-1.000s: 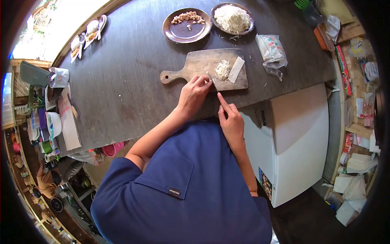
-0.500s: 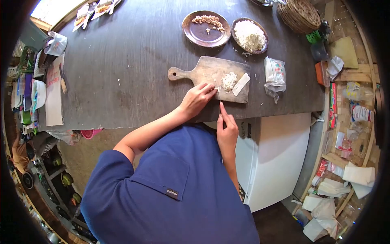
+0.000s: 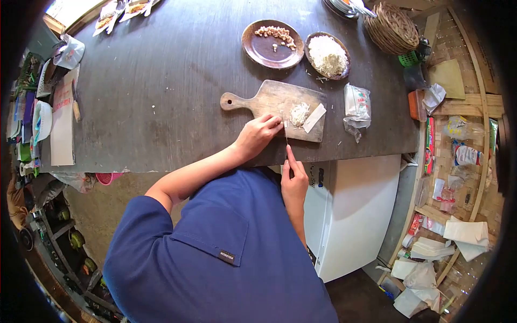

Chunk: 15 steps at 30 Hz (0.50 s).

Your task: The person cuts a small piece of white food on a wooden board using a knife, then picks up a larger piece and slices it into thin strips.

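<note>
A wooden cutting board (image 3: 273,96) with a handle lies near the table's front edge. On its right half are a heap of thin white shreds (image 3: 299,114) and a flat white slice (image 3: 314,118). My left hand (image 3: 258,135) is closed at the board's front edge, its fingertips pressed on a small white piece (image 3: 285,124). My right hand (image 3: 294,180) grips a thin knife (image 3: 287,134), index finger stretched along it. The blade points away from me, beside the left fingertips. The knife's handle is mostly hidden in my palm.
A brown plate (image 3: 258,53) with small tan pieces stands behind the board, beside a bowl (image 3: 346,69) heaped with white shreds. Right of the board lies a plastic packet (image 3: 357,105). A wicker basket (image 3: 392,29) stands at the back right, and a white cabinet (image 3: 361,210) below the table.
The view has shifted slightly. My right hand has brought the knife blade onto the board's edge, close to the left fingertips. My left hand stays on the white piece.
</note>
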### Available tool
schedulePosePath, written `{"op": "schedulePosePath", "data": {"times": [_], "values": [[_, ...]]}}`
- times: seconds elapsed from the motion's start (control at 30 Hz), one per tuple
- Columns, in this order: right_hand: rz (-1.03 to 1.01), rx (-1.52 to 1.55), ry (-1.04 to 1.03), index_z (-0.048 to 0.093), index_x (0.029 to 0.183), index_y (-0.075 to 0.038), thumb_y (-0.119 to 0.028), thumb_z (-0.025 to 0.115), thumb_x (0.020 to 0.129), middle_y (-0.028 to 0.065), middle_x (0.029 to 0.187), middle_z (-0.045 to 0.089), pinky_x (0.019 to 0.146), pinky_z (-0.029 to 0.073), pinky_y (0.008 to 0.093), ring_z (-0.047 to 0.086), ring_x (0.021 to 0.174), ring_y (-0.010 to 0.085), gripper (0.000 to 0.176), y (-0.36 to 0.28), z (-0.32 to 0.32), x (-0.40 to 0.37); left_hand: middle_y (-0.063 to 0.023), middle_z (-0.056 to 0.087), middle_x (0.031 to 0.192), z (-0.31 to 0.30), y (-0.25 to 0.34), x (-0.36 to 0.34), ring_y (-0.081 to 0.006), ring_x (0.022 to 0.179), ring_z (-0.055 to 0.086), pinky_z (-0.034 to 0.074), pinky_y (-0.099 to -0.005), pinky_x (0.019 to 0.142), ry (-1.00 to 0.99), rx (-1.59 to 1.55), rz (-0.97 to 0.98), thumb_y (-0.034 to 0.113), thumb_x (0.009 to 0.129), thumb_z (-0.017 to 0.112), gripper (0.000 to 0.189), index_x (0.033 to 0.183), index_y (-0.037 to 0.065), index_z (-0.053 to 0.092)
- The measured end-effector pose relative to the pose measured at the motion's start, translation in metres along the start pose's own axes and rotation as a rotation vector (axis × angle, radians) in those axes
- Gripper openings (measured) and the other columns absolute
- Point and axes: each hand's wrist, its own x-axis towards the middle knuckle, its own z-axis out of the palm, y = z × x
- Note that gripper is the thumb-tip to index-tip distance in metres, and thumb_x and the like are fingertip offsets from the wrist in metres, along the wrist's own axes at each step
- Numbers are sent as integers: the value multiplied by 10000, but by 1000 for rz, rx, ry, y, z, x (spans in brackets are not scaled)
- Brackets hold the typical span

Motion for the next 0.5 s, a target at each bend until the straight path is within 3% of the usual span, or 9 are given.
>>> {"op": "schedulePosePath", "data": {"times": [0.03,0.23,0.3,0.5], "values": [[-1,0,9,646,1513,-270,-143,607,1057,119,903,640,786,543,425,663,801,302,475,2,1,0,-61,651,1146,2,1,1,-230,1056,654,594,-329,890,21,9,-11,134,837,662,367,1184,24,713],[19,-2,-24,647,1512,-220,-117,606,1051,123,929,651,810,533,405,653,811,291,474,-3,-1,7,-59,641,1153,-1,4,0,-230,1068,650,593,-333,894,10,-20,-32,132,850,654,378,1205,16,707],[-24,16,4,645,1512,-161,-86,589,1075,118,877,594,798,511,354,565,763,217,447,-2,-2,-2,-65,637,1144,-3,5,0,-224,1089,639,579,-319,918,14,0,-31,149,847,647,376,1191,10,710],[-30,8,25,654,1504,-177,-81,603,1071,119,862,594,800,512,357,567,767,227,446,-2,6,9,-73,638,1152,-7,8,0,-214,1123,624,566,-304,955,-6,42,-15,152,833,648,371,1161,-6,718]]}}
